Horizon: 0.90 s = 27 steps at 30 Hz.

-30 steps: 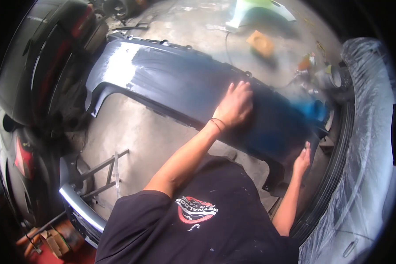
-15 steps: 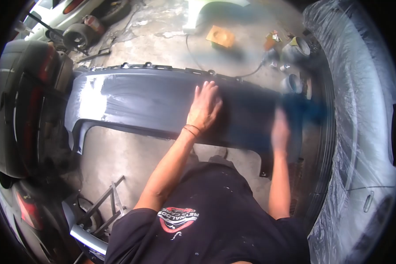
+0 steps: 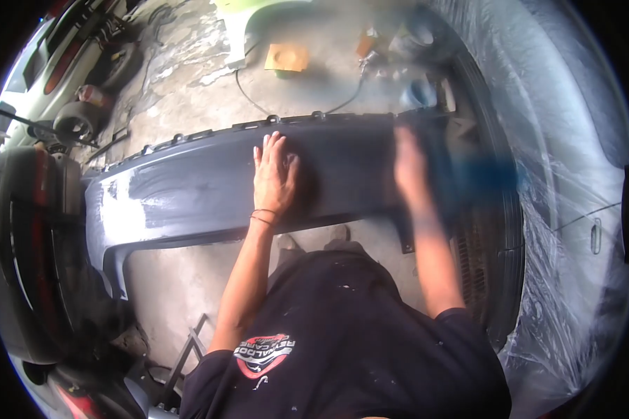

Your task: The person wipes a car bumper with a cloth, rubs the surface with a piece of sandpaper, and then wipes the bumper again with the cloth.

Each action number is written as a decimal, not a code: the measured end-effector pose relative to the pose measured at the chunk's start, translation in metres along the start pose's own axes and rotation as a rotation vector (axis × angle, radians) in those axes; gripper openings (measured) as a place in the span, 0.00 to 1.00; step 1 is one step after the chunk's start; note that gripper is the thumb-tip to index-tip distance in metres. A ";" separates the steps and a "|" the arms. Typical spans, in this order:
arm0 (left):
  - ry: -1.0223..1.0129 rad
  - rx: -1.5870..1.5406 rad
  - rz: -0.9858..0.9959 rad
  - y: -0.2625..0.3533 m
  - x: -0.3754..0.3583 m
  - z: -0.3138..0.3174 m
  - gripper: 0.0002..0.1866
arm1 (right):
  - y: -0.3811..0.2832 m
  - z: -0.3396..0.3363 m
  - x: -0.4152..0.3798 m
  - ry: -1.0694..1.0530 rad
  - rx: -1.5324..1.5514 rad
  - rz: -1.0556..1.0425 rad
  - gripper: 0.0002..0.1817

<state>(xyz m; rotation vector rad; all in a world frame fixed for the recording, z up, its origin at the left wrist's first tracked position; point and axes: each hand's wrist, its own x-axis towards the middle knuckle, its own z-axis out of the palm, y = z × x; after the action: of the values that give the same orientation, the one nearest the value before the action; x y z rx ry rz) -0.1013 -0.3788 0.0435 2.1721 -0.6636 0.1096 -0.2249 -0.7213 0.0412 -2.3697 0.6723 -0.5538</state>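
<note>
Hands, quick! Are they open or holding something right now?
Left hand: open on the dark panel.
Right hand: too blurred to tell.

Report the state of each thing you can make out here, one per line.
Dark panel, smooth side up, bright sheen toward its left end
Left hand, open, laid over the panel; contact looks likely
Right hand, blurred near the panel's right end; grip unclear
Clear plastic sheeting, wrinkled, draped over a car
T-shirt, flecked with pale spots

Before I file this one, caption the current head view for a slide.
Left hand on a dark car panel, blurred right hand near one end.
</note>
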 end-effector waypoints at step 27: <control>0.222 0.302 -0.134 0.151 -0.011 0.173 0.25 | 0.208 -0.134 -0.008 -0.320 0.178 -0.626 0.24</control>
<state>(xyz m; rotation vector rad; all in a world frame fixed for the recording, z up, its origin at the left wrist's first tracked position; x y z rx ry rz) -0.2106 -0.5802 0.0356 2.4397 -0.3923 0.3963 -0.3695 -0.9182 0.0019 -2.3983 -0.2669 -0.4438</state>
